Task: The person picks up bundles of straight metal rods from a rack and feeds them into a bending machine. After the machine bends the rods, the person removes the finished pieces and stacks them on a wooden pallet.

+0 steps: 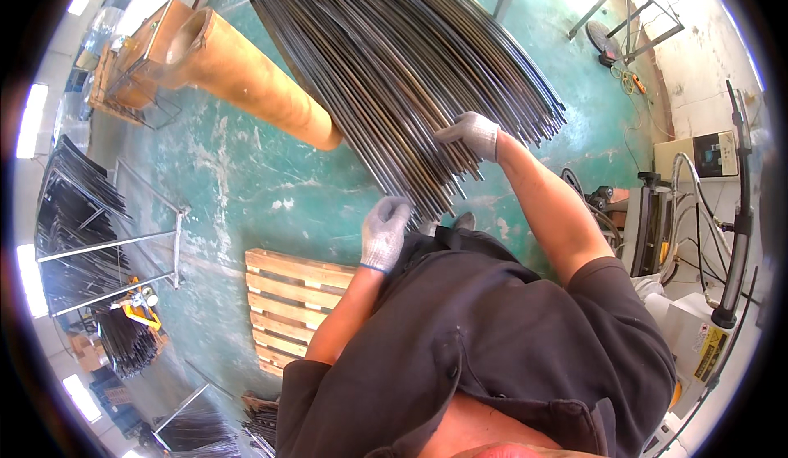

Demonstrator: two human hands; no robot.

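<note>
Two hands in pale gloves work at one large bundle of dark rods (394, 89), too many and too closely packed to count. The rods run from the upper edge toward the wearer, their near ends uneven, in front of the body and above the green floor (222, 162). The right hand (472, 135) lies on the rods near their ends, its fingers bent and partly closed; whether it grips any cannot be told. The left hand (386, 222), fingers curled, is at the left edge of the near ends; its hold, if any, is hidden. One yellow label (711, 351) with dark print, illegible at this scale, is fixed to the white machine (688, 318) at right; one small white label (702, 334) sits just beside it. One control box (706, 156) is placed farther up. One tan tube (254, 80) slants toward the bundle's left side. One wooden pallet (287, 263) lies left of the wearer's dark shirt (509, 327). At far left, a metal rack (178, 249) stands near further dark rods (78, 228).
</note>
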